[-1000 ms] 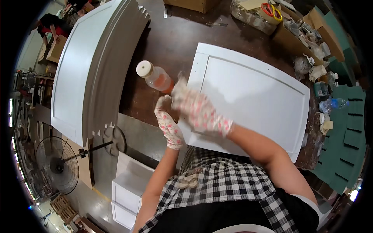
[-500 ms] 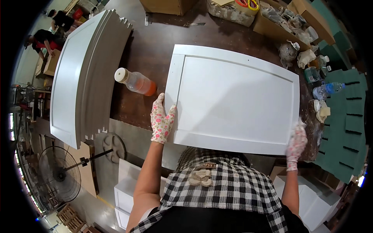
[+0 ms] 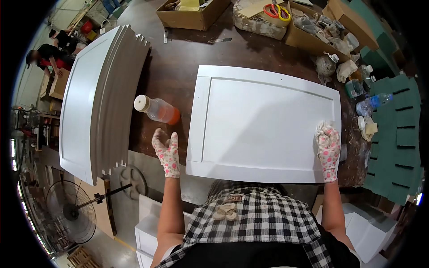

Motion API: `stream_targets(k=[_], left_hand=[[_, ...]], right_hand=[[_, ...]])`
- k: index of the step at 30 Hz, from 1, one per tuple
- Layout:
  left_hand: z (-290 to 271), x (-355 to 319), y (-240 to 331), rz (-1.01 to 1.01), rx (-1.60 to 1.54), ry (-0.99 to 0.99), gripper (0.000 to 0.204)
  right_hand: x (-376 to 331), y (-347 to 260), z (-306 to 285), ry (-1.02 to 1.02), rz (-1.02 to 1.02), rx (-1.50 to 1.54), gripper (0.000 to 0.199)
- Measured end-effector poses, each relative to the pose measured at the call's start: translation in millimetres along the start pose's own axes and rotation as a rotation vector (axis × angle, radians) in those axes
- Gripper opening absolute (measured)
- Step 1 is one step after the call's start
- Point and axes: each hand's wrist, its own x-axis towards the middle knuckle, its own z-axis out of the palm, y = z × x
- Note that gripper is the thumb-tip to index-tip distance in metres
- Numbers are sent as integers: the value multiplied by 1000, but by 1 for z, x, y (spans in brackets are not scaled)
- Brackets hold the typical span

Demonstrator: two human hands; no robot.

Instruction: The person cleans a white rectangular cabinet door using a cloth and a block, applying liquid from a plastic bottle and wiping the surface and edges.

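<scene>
A white panel with a raised frame (image 3: 263,123) lies flat on the dark brown table. My right hand (image 3: 329,154), in a flower-patterned glove, rests on the panel's right side, its fingers closed on a crumpled whitish cloth (image 3: 322,128). Off the panel's left edge, my gloved left hand (image 3: 166,154) hovers at the table's near edge, thumb and fingers apart, holding nothing. Just beyond it a clear bottle with a white cap and orange liquid (image 3: 161,111) lies or leans on the table; which, I cannot tell.
Similar white panels (image 3: 105,102) stand stacked at the left. Cardboard boxes (image 3: 190,18), scissors (image 3: 277,12) and bottles (image 3: 373,103) line the far and right sides. Green sheeting (image 3: 400,143) hangs at the right. A fan (image 3: 71,212) stands lower left; two people work at the far left.
My left hand has let go of the panel's left edge and moved left. My right hand has come from the panel's right edge onto its face. The whole view has shifted slightly.
</scene>
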Motion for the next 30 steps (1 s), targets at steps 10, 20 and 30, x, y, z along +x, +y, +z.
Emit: stream_targets(k=[10, 20, 30], left_hand=[[33, 69, -6, 253, 193, -173, 84], [3, 9, 11, 46, -46, 28, 31], [162, -106, 145, 744, 431, -962, 60]], right_hand=[[-11, -53, 102, -293, -456, -687, 54], [-11, 58, -110, 331, 168, -908, 50], [21, 87, -129, 200, -59, -641, 64]])
